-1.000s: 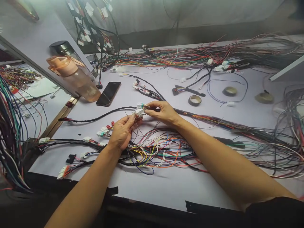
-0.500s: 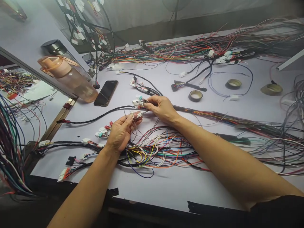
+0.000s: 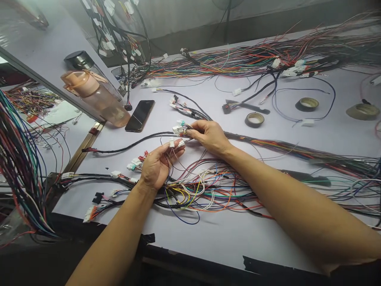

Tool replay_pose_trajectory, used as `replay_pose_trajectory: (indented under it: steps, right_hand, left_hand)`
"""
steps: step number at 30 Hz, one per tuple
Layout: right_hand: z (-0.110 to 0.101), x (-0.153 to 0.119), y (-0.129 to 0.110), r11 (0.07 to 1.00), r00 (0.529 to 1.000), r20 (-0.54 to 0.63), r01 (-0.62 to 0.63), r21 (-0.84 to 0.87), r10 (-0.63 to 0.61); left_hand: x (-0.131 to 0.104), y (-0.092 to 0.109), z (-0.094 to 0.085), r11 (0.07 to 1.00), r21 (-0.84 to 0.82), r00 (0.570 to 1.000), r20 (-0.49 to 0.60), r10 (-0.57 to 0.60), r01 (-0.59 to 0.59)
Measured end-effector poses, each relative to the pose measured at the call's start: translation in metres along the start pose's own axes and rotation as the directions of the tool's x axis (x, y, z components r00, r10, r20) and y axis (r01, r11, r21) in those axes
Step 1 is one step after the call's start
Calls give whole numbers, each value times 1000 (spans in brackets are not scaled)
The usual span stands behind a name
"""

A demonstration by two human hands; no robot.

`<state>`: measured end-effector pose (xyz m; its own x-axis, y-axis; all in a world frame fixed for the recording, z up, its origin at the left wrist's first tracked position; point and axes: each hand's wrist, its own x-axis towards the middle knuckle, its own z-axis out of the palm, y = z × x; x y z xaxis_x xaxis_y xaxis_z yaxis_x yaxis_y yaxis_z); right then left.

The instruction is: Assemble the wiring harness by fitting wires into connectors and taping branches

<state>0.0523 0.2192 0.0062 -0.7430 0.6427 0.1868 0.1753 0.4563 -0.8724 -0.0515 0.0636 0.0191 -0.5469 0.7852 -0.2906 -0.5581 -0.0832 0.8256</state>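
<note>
My left hand (image 3: 157,165) is closed on a small white connector (image 3: 172,142) with thin wires, held up between thumb and fingers. A second white connector (image 3: 181,143) lies at those fingertips. My right hand (image 3: 210,135) pinches the wires behind a larger white connector (image 3: 178,130), and a white and teal connector (image 3: 180,123) sits beside it. Both hands are close together above the table. Under them runs a loose bundle of coloured wires (image 3: 205,186). White, teal and red connectors (image 3: 135,163) rest just left of my left wrist.
A phone (image 3: 139,115) and a peach-lidded bottle (image 3: 98,97) stand at the left. Tape rolls (image 3: 254,119) lie to the right. A long heap of wires (image 3: 238,59) runs along the back, and a taped harness (image 3: 276,143) stretches rightward. More wires (image 3: 20,167) hang at the left edge.
The whole view has shifted, so things appear farther right. In my left hand the small white connector now stands more upright and shows more clearly. Both hands keep their holds.
</note>
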Motion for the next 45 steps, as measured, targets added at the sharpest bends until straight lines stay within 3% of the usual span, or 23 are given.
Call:
replay_pose_trajectory:
  steps: [21,36,45]
  right_hand:
    - [2,-1,-1,999,1000,-13,-9,-31,8]
    - [4,-3,5,983,991,-112,87,160,-70]
    - [4,-2,4,986,995,-95,33,161,-18]
  left_hand:
    - [-1,-1,0,999,42,998,-48,-30,32]
    - [-2,-2,0,999,50,1000,-15,8,-7]
    - [-1,-2,2,996,91,999,-36,-13,17]
